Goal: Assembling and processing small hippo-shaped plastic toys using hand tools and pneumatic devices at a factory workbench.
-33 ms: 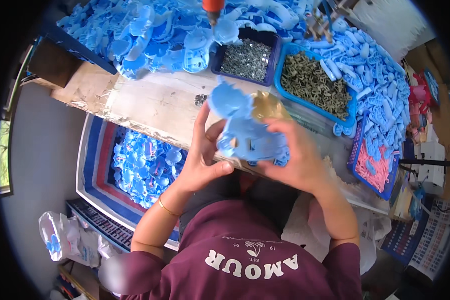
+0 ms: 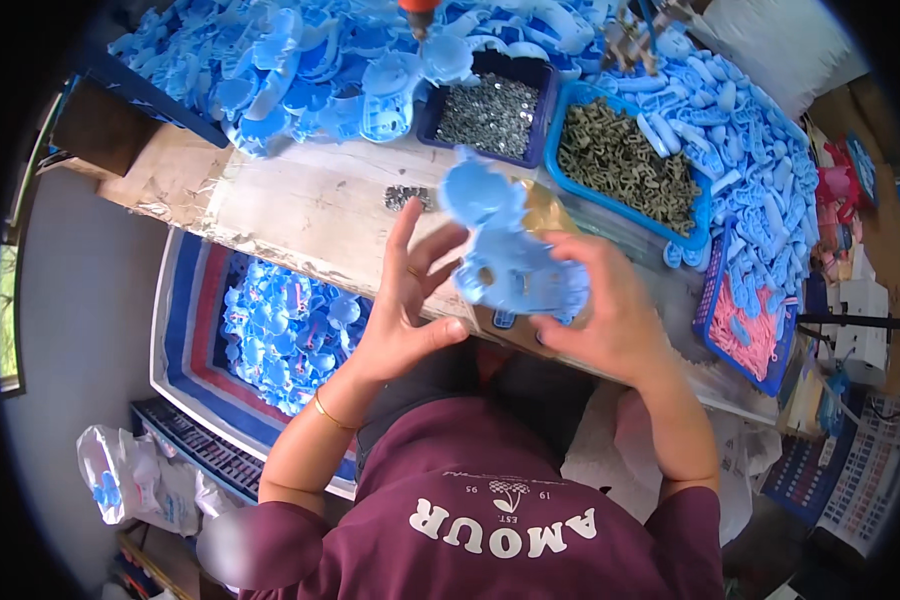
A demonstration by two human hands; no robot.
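Note:
Over the table's front edge, my right hand [image 2: 612, 310] grips a light blue moulded plastic part [image 2: 515, 262] by its right end, thumb below and fingers above. The part has a round cup-like end [image 2: 482, 192] pointing away from me and a wider body with a hole in it. My left hand [image 2: 410, 305] is just left of the part, fingers spread and apart from it, holding nothing. A small heap of shiny metal bits [image 2: 407, 197] lies on the table beyond my left fingertips. Behind the blue part, something gold-coloured [image 2: 550, 208] is partly hidden.
Blue plastic parts [image 2: 300, 75] pile up at the back. A dark tray of small metal pieces [image 2: 490, 115], a blue tray of brownish clips [image 2: 625, 165] and a basket of pink pieces [image 2: 740, 335] stand on the table. Below left, a striped bag [image 2: 185, 320] holds blue parts.
The blue part has shifted right with my right hand and come away from my left hand. The left fingers are spread wider.

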